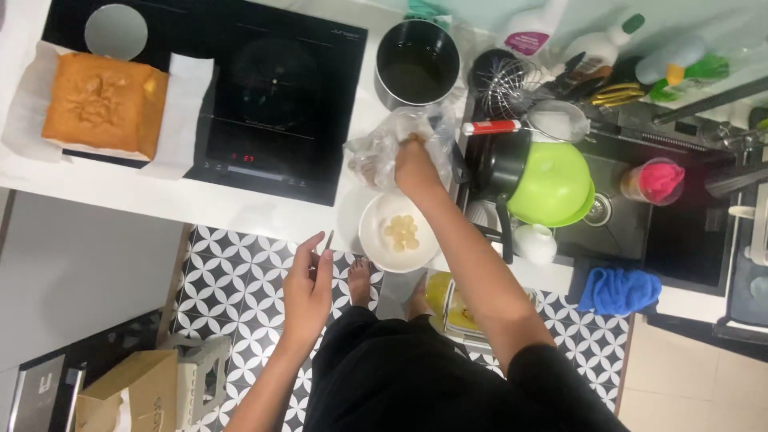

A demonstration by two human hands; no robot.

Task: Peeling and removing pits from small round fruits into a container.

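While the right hand (416, 166) is sunk into a clear crinkled plastic bag (384, 148) on the white counter (264, 212), its fingers are hidden by the film, so their spread cannot be told. The bag is seen just above a white bowl (398, 232) in which pale yellow round pieces (402, 232) are heaped. The left hand (308, 284) is held over the patterned floor (232, 280), fingers loosely curled around a thin dark stick-like thing (326, 242). At the back edge, a white bottle with a pink label (532, 30) and a white bottle with a green cap (604, 44) are stood beside the sink (680, 232). A tan cardboard box (128, 392) is seen at lower left. A golden square cake (104, 104) is laid on white paper (180, 112).
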